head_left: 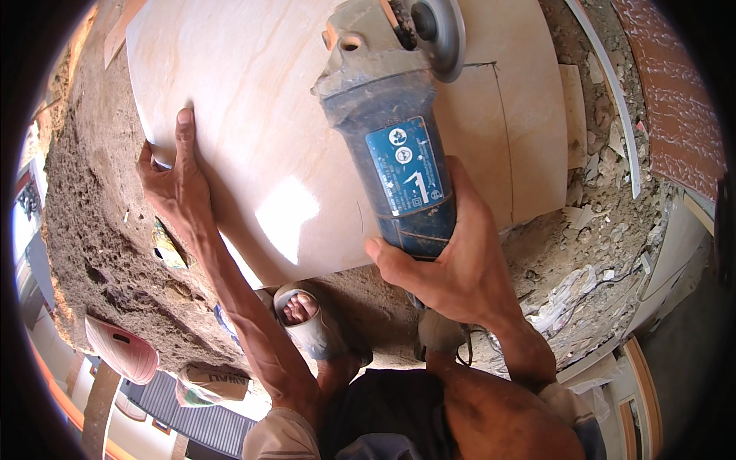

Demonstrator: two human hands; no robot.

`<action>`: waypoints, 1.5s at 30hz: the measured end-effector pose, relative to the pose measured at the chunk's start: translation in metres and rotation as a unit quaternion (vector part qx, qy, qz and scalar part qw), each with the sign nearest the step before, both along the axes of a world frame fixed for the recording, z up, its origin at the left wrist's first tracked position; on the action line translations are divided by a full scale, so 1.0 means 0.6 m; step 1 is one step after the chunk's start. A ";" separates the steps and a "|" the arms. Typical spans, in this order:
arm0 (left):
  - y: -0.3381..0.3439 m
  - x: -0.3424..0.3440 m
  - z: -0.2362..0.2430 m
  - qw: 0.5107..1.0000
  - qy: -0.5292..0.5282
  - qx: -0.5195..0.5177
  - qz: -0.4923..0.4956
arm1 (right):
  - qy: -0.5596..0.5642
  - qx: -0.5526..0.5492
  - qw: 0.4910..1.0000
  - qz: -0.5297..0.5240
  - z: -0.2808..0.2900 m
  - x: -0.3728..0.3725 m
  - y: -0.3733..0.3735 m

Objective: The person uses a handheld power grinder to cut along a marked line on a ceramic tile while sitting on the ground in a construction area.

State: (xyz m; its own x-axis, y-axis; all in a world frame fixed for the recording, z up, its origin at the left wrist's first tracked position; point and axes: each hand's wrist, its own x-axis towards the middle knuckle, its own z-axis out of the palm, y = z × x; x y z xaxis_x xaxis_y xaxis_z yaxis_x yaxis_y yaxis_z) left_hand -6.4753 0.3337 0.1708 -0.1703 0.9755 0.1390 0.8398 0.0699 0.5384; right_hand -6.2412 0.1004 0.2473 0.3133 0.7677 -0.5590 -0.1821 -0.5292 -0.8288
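Note:
A large cream, veined tile lies in front of me on the dirt, with dark marked lines on its right part and a bright glare near the lower left. My left hand grips its left edge, thumb on top. My right hand is wrapped round the body of a dusty blue-grey angle grinder with a label on it, held over the tile. The grinder's disc points to the far right side, over the tile near the marked lines; whether it touches the surface I cannot tell.
My sandalled feet are below the tile. A white strip and a brown textured panel lie at the right among rubble. A pink object and a bag are at lower left, crumpled plastic at lower right.

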 end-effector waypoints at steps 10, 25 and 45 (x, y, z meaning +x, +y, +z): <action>0.001 0.004 0.012 0.999 0.006 -0.033 0.017 | -0.004 0.010 1.000 -0.001 0.002 -0.002 -0.005; 0.000 0.008 0.013 0.998 -0.054 -0.020 0.012 | 0.002 0.001 1.000 0.000 0.007 -0.006 -0.013; 0.003 0.003 0.010 1.000 -0.014 -0.027 0.007 | -0.010 -0.012 1.000 0.007 0.014 -0.004 -0.017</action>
State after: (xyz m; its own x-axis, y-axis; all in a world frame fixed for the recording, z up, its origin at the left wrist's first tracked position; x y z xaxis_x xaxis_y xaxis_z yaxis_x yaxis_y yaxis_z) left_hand -6.4738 0.3355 0.1770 -0.1863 0.9791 0.0811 0.8231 0.1105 0.5570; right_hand -6.2439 0.0901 0.2558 0.3142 0.7583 -0.5712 -0.1579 -0.5515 -0.8191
